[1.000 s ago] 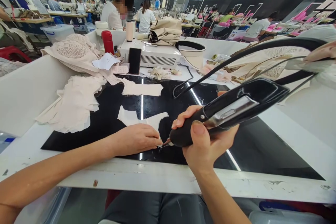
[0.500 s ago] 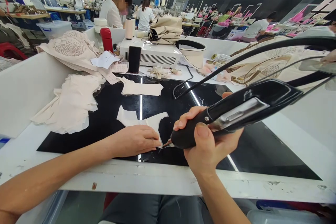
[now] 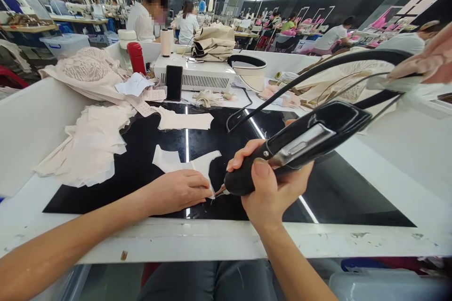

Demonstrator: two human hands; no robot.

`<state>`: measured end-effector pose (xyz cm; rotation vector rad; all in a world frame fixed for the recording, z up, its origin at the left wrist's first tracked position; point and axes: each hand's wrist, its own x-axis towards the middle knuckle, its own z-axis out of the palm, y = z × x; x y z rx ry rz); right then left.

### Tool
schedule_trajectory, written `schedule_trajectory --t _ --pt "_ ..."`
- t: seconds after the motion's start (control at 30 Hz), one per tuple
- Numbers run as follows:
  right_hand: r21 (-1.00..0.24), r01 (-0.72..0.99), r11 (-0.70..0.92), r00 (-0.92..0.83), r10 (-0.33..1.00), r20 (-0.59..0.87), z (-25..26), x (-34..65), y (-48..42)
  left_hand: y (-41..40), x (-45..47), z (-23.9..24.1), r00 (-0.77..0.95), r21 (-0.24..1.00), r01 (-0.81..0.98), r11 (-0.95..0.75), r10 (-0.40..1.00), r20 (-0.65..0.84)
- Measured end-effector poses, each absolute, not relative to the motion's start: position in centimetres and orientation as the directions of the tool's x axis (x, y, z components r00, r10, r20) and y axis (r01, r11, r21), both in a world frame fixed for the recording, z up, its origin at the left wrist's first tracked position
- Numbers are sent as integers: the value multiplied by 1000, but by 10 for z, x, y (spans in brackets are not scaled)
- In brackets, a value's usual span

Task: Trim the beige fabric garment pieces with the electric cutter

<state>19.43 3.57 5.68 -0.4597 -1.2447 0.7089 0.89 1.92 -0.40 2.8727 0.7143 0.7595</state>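
A black corded hand tool [image 3: 303, 143] with a metal lever on its side and a thin metal tip is gripped in my right hand [image 3: 266, 193], fingers and thumb wrapped round its body. The tip touches or nearly touches the near corner of a small pale fabric piece [image 3: 203, 163] lying on the black mat. On that same corner is my left hand [image 3: 185, 189], its fingers together and pressed onto the fabric just left of the tip. The left fingertips partly cover the fabric's edge.
Another pale cut piece [image 3: 185, 120] lies farther back on the black mat [image 3: 339, 197]. A stack of pale pieces [image 3: 93, 146] sits at left. Behind are a phone [image 3: 174, 82], a white machine [image 3: 201, 75] and a red bottle [image 3: 136, 58]. Another person's hand [image 3: 423, 63] is at the cord, right.
The whole view has shifted slightly left. The tool's rear end has swung a little left, its tip still at the fabric corner. The other person's hand reaches farther in from the right.
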Motion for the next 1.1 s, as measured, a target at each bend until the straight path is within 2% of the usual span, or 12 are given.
schedule_trajectory --t 0.33,0.53,0.93,1.1 --pt "-667 -264 697 153 713 684 56 193 35 19 9 -3 766 215 411 -886 464 446" --pt "-672 -202 712 145 701 699 56 192 34 18 9 -1 763 219 419 -881 473 441" --pt "-666 -274 694 144 714 685 56 191 35 19 8 -1 766 231 410 -882 471 438" --pt "-669 -254 699 141 711 689 54 190 34 18 7 -1 758 244 414 -877 481 441"
